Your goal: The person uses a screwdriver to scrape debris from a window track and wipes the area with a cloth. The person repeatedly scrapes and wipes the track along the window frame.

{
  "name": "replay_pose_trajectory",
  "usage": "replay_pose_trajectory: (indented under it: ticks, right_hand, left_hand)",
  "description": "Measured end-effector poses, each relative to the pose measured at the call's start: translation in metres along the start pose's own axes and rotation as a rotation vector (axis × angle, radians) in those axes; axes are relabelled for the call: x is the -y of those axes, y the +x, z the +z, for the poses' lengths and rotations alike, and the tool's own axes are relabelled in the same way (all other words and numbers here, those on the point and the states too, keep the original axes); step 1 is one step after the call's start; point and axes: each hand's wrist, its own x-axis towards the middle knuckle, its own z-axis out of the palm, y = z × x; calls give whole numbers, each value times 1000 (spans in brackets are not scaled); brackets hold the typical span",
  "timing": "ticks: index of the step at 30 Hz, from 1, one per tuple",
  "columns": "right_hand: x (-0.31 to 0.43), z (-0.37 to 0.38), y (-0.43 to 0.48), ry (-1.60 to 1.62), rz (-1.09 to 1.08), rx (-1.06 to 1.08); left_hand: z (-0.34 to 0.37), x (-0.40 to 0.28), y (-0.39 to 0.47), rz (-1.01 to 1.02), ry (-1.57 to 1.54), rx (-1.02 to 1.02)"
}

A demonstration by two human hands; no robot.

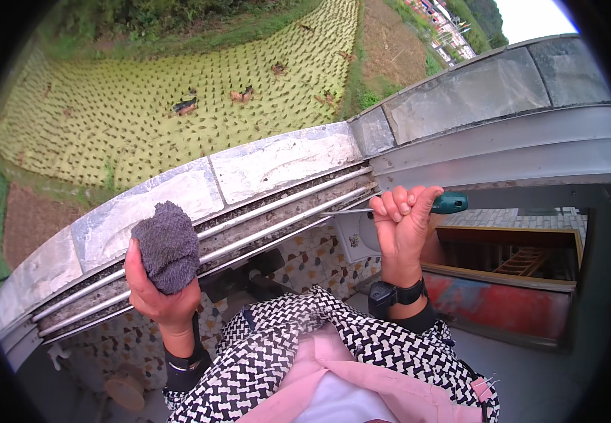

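Note:
A bunched dark grey cloth (168,248) rests in my left hand (165,304), held up over the left part of the window track. My right hand (401,222) is wrapped around a screwdriver (449,202) with a dark green handle. Its thin metal shaft points left, with the end close to the inner rail; whether it touches cannot be made out. Two pale metal rails run along the sliding window track (284,206), and dark dirt lies between and beside them. Beyond the track is a sill of rough grey stone tiles (284,158).
Window frame members (496,150) meet the track at the right corner. Below are a pebble-patterned floor (305,259), a white basin (355,238) and a beige bucket (125,391). A mirror (506,254) stands at the right. Outside, far below, lies a planted paddy field (178,121).

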Motion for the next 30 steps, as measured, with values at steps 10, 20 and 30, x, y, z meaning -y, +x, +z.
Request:
replay_pose_trajectory:
  ticks: [10,20,30]
  right_hand:
    - [-11,-10,7,120,123,-61]
    - [-31,-14,5,223,188,-77]
    - [-34,-17,2,333,218,-61]
  left_hand:
    - [-10,-4,7,-163,-124,50]
    - [-57,-23,40,-220,-419,554]
    - [-109,31,68,-352,772,636]
